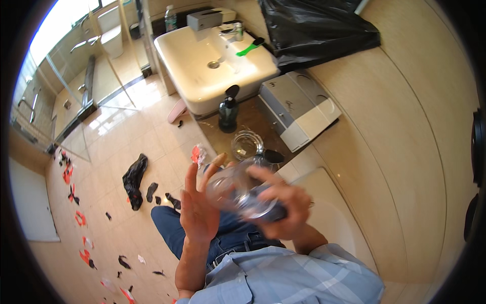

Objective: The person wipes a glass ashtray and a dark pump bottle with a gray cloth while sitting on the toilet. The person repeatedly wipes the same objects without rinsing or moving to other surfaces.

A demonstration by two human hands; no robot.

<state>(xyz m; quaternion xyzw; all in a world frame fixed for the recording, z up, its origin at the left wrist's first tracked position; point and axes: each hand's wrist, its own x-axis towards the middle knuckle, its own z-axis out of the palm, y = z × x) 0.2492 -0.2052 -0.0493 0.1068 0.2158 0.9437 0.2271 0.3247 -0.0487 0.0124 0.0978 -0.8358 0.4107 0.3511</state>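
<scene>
My right hand (290,205) grips a clear container (224,188) with a dark end, blurred by motion, tilted above my lap. Just left of it is my left hand (201,214), palm turned up and fingers apart. Its fingertips lie close to the container's clear end; whether they touch it I cannot tell. Beyond both hands, on the brown countertop (212,138), stand a round clear glass dish (236,146) and a dark translucent bottle (228,117) with a raised black top. A second black-topped item (274,156) is partly hidden behind the container.
A white washbasin (182,64) holds a green brush (248,48) on its rim. Beside it lie a grey-and-white box (292,106) and black plastic sheeting (322,34). Black and red scraps and a black plastic bag (134,182) litter the tiled floor (114,152). A bathtub (326,205) adjoins the counter.
</scene>
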